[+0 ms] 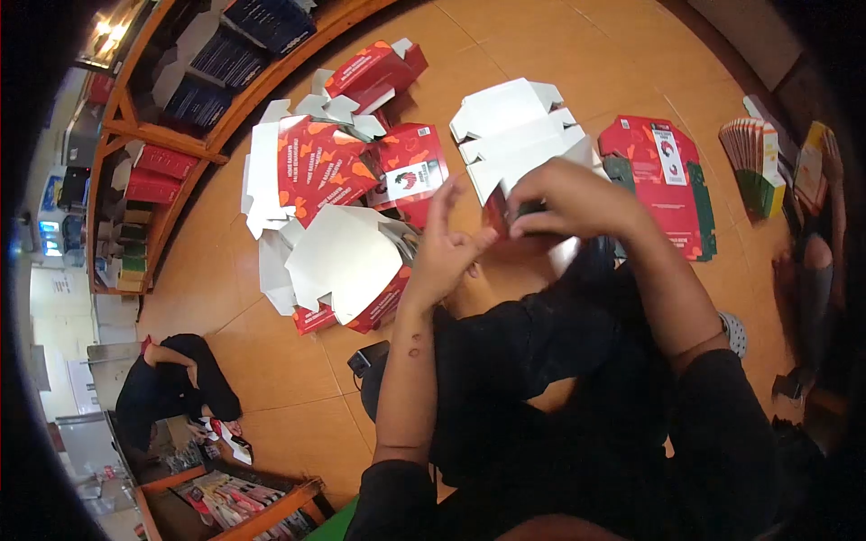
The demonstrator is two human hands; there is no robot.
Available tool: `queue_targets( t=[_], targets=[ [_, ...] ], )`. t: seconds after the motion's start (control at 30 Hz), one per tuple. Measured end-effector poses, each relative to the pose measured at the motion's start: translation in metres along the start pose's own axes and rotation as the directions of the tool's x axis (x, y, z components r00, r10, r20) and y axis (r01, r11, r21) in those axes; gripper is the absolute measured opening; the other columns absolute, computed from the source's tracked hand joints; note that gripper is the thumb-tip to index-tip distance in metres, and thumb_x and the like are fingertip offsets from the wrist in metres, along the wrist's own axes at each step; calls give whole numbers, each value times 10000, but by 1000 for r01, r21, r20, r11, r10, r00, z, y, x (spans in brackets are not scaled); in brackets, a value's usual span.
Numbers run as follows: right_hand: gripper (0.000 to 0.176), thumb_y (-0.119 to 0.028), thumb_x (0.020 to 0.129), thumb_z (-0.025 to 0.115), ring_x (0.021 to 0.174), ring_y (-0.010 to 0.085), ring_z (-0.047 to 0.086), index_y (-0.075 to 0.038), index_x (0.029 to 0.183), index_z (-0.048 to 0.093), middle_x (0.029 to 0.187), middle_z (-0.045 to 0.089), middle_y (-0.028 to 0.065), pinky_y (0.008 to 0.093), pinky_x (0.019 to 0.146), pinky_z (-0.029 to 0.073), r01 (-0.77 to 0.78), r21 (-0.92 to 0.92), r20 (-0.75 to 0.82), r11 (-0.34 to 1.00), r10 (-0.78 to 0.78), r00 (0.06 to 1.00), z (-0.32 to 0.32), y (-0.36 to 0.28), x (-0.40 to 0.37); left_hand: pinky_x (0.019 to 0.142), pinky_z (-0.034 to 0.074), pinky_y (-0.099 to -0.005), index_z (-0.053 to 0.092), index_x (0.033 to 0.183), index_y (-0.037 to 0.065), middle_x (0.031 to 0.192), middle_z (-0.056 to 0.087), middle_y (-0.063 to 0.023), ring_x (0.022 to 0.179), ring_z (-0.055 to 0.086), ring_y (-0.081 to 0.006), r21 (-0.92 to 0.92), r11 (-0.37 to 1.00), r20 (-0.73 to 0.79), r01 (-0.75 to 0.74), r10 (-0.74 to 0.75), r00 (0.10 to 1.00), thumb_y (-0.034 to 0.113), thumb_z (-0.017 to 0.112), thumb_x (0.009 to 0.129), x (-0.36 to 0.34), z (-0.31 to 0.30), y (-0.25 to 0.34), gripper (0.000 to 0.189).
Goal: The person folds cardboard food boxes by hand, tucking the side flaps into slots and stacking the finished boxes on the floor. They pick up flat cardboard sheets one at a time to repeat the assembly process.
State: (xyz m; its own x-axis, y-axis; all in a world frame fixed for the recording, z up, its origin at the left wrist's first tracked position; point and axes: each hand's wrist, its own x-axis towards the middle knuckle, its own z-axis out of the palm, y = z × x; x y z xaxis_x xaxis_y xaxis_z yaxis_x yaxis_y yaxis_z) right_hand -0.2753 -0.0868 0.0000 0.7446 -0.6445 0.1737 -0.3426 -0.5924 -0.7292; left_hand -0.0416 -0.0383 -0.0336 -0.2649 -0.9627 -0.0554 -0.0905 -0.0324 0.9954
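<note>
My right hand [568,198] is bent over a partly folded cardboard box, its fingers closed on a dark red panel [495,213]. White inner flaps [510,122] of cardboard stand just beyond it. To the left, my left hand [442,252] has its index finger raised and its thumb stretched toward the red panel. Its fingers are apart, and whether the thumb touches the panel is hard to make out. The lower part of the box is hidden behind my right hand and knees.
Several folded red boxes [325,162] with white flaps lie in a pile at left. A flat red-and-green box sheet [645,194] lies at right, near fanned cartons [753,162]. A wooden shelf [216,135] holds stacked boxes. Another person [171,388] crouches at lower left.
</note>
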Motion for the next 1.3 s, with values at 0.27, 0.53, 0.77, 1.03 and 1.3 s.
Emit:
queue_targets(
  t=[0.27, 0.53, 0.77, 1.03, 1.3],
  targets=[
    [317, -286, 848, 704, 728, 253, 663, 17, 942, 686, 784, 693, 161, 370, 681, 494, -148, 26, 314, 989, 132, 940, 14, 35, -1, 629, 562, -250, 572, 1061, 5, 912, 649, -57, 689, 624, -109, -302, 911, 183, 282, -235, 955, 165, 625, 957, 17, -12, -55, 197],
    [372, -355, 909, 652, 650, 149, 593, 12, 949, 695, 716, 669, 81, 323, 622, 481, -446, 60, 414, 893, 384, 825, 7, 54, 1, 659, 501, -257, 593, 1077, 31, 818, 593, -17, 680, 563, -96, -137, 981, 134, 140, -122, 983, 246, 603, 976, 19, -12, -62, 238],
    [329, -319, 967, 574, 620, 134, 560, -5, 914, 657, 686, 615, 33, 325, 589, 475, -538, 73, 586, 840, 400, 705, 29, 56, 9, 603, 443, -287, 610, 1009, -8, 761, 618, -89, 637, 560, -136, 465, 880, -127, 96, -41, 991, 271, 713, 879, 11, 16, -53, 324],
    [315, -307, 956, 583, 641, 141, 580, -5, 925, 668, 680, 615, 44, 344, 606, 479, -425, -10, 589, 905, 349, 729, 40, 72, 8, 535, 382, -245, 625, 964, 1, 759, 566, -30, 576, 454, -62, 512, 859, -149, -15, 106, 983, 204, 784, 814, 5, 30, -55, 298],
    [323, -334, 907, 640, 695, 198, 636, -41, 1026, 706, 795, 702, 97, 368, 653, 482, -326, -66, 556, 943, 306, 773, 43, 64, 9, 597, 418, -266, 632, 938, 18, 806, 585, -54, 665, 511, -106, 333, 929, -52, 163, -154, 987, 147, 788, 780, 7, 23, -55, 257]
  ],
)
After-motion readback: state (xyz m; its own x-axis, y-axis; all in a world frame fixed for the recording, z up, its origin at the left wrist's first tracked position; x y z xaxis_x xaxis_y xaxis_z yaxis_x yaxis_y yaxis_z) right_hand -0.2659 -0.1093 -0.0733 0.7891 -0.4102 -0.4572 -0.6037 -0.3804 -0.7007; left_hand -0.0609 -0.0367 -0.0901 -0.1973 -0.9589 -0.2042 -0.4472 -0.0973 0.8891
